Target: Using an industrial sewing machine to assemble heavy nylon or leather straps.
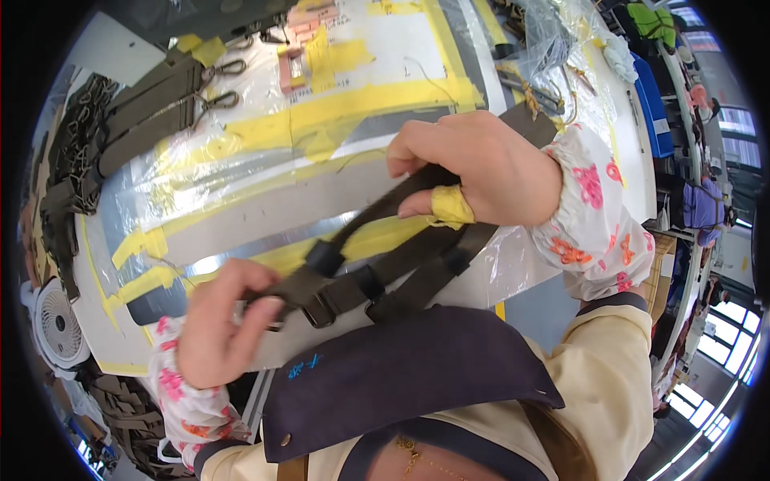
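A dark olive webbing strap point(381, 210) with black keeper loops and a metal slide buckle point(319, 309) is stretched between my hands, over the front edge of the table. My left hand point(222, 325) pinches its left end beside the buckle; the fingertips partly cover what sits there. Farther right and higher, my right hand point(485, 168) is closed round the webbing, its thumb wrapped in yellow tape point(451, 206). Further lengths of the strap hang in folds below the right hand, and a flat tail point(529, 120) runs out behind it.
The white worktable point(233, 196) is covered with clear plastic and yellow tape. Finished straps with metal snap hooks point(156, 104) lie at the far left. Tools and cords point(537, 92) are at the far right, near a blue bin point(654, 104). A white fan point(60, 325) stands left.
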Motion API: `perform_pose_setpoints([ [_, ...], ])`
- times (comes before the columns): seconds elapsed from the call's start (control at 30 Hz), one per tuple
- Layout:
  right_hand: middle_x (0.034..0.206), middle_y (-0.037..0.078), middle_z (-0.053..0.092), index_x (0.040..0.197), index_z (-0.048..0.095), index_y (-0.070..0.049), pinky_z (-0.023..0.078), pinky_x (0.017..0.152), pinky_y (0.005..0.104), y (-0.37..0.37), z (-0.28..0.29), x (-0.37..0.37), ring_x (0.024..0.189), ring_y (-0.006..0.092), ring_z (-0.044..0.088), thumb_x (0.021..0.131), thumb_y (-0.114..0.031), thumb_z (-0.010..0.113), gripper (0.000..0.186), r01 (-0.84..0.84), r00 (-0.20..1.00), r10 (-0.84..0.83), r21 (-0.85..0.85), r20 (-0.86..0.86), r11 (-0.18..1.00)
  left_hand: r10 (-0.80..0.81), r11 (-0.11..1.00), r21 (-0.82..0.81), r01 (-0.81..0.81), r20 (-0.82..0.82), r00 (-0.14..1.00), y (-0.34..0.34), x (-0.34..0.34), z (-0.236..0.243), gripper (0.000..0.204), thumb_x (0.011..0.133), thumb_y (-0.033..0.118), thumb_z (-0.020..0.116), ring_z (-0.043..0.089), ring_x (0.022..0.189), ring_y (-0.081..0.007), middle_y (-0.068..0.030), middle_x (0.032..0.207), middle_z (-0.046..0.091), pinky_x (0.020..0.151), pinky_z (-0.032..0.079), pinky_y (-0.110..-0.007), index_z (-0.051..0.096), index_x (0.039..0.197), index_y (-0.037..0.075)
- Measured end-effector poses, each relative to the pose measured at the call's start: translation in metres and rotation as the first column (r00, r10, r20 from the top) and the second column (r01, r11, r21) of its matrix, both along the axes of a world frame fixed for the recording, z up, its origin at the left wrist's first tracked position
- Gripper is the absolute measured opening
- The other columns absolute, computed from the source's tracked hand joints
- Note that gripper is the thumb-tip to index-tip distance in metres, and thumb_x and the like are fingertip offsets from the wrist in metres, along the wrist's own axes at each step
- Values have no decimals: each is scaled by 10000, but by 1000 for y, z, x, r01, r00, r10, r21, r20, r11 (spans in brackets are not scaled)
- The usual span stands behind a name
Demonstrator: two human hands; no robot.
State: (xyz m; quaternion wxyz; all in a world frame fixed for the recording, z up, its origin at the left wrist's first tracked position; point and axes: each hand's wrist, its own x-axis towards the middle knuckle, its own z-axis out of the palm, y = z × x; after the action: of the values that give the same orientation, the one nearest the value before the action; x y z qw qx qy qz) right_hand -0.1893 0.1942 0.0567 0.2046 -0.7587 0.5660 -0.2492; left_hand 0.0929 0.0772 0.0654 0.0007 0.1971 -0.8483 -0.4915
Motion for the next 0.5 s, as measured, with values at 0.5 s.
perform_pose_setpoints([
  [0.5,811,137,609,857,598,-51,464,671,401,-25,-13,-151,766,327,578,780,-107,588,96,543,590,-569,-240,-573,805,265,481,-870,-108,27,964,-202,102,-16,272,821,108,587,562,855,-305,-130,923,591,732,443,-343,530,1065,2],
])
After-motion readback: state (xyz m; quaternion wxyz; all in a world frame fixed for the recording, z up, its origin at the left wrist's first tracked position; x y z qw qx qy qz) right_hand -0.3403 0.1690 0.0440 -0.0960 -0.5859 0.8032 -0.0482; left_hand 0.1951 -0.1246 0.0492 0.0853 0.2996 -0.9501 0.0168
